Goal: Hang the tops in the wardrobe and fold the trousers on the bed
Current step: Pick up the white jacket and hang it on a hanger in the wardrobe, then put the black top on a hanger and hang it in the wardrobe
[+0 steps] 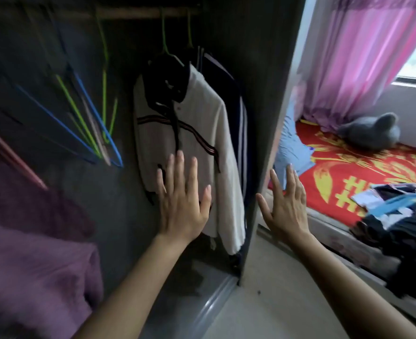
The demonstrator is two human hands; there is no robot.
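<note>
Inside the wardrobe (258, 94), hooked over the rail (128, 12) on a green hanger (164, 37): a white top (202, 148) with a dark collar and a striped band across the chest. Just behind it, against the side wall, a dark top (238, 113) with pale stripes. Further left on the same rail, a tilted, blurred bunch of empty hangers (97, 133) in blue, green and pink. Below those, at the lower left, a mound of purple cloth (31, 265).

Left hand (182, 204) released, fingers straight and spread, back toward the camera, raised in front of the lower part of the white top and grasping nothing. Contact with the fabric: cannot tell.

Right hand (285, 206) likewise released, fingers fanned, held up just outside the wardrobe's front edge and grasping nothing.

To the right, the bed (363, 165) under a red cover with a yellow pattern. On its near edge, well apart from both hands, a heap of clothes (402, 221) in dark and blue, too jumbled for telling garment from garment. Near the wardrobe's side, a light blue cloth (290, 148). At the far end, a grey soft toy (370, 130) below a pink curtain (361, 57).
</note>
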